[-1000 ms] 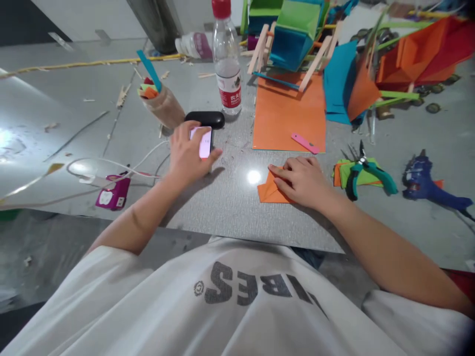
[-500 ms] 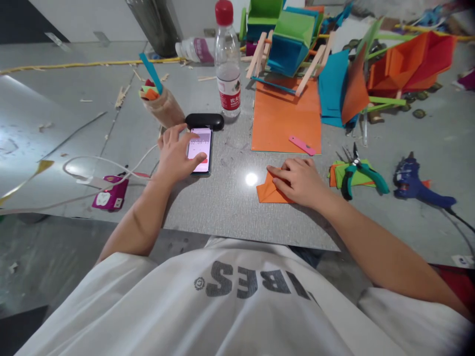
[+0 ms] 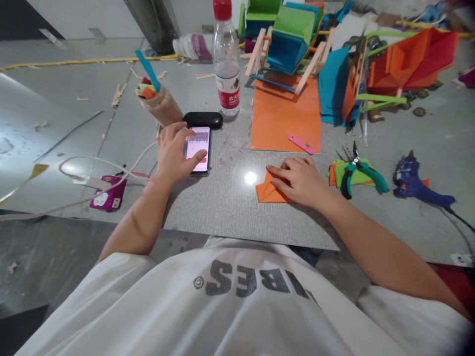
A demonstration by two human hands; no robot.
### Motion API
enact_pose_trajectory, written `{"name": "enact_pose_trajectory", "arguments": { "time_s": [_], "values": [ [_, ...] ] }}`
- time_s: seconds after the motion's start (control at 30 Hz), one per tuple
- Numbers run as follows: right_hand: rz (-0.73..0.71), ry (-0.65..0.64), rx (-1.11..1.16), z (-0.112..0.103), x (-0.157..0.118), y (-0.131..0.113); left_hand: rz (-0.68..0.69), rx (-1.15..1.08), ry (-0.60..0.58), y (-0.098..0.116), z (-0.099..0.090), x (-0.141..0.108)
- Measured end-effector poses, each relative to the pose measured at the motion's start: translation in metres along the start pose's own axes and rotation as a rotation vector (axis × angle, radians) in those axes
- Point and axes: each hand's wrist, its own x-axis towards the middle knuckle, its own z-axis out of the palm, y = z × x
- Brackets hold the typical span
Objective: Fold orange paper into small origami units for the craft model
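Note:
My left hand (image 3: 173, 154) rests at the left side of a lit phone (image 3: 200, 148), its fingers spread and its thumb over the lower screen. Just behind the phone lies a black case (image 3: 203, 120). My right hand (image 3: 301, 182) lies with fingers apart on a folded piece of orange paper (image 3: 267, 192), pressing it against the table and covering its right part. A pink strip (image 3: 301, 144) sits on a larger orange sheet (image 3: 284, 116) beyond that hand.
A water bottle (image 3: 227, 64) stands behind the case, beside a holder with paper strips (image 3: 163, 105). Pliers (image 3: 361, 173) and a blue glue gun (image 3: 417, 183) lie at the right. Paper models (image 3: 291, 37) stand at the back. A purple power adapter (image 3: 108, 194) with white cable is left.
The view has shifted slightly, and the phone's displayed digits differ. Both hands keep nearly the same pose. At the back right, the upright orange and green paper pieces look differently angled.

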Motion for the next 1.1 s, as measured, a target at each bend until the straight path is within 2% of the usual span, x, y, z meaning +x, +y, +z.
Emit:
{"name": "enact_pose_trajectory", "arguments": {
  "time_s": [0.07,0.13,0.17,0.27,0.33,0.37,0.53,0.67,0.73,0.83,1.0,1.1],
  "values": [
    [-0.015,-0.01,-0.006,-0.001,0.0,0.001,-0.012,-0.052,0.038,0.02,-0.003,-0.004],
    [-0.029,-0.027,-0.002,-0.003,0.0,0.002,-0.064,-0.132,-0.043,0.05,-0.006,-0.013],
    [-0.035,-0.036,0.0,-0.004,0.0,0.003,-0.104,-0.216,-0.14,0.068,-0.007,-0.019],
    [-0.055,-0.063,-0.004,-0.006,0.001,0.006,-0.209,-0.586,-0.638,0.12,-0.006,-0.039],
    [-0.068,-0.076,-0.013,-0.008,0.001,0.007,-0.297,-0.768,-0.797,0.143,-0.001,-0.048],
    [-0.072,-0.082,-0.018,-0.008,0.001,0.008,-0.347,-0.83,-0.824,0.151,0.003,-0.049],
    [-0.072,-0.099,-0.043,-0.009,0.002,0.009,-0.571,-1.053,-0.85,0.162,0.028,-0.037],
    [-0.061,-0.086,-0.032,-0.007,0.003,0.012,-0.72,-1.19,-0.747,0.17,0.042,-0.03],
    [-0.059,-0.074,-0.016,-0.006,0.003,0.013,-0.749,-1.2,-0.715,0.174,0.046,-0.03],
    [-0.054,-0.058,0.005,-0.005,0.002,0.013,-0.69,-1.116,-0.704,0.178,0.052,-0.033],
    [-0.039,-0.046,0.04,-0.004,0.002,0.01,-0.405,-0.88,-0.635,0.183,0.06,-0.042],
    [-0.028,0.002,0.081,0.0,0.001,0.009,-0.308,-0.803,-0.582,0.184,0.063,-0.047]
  ]
}}
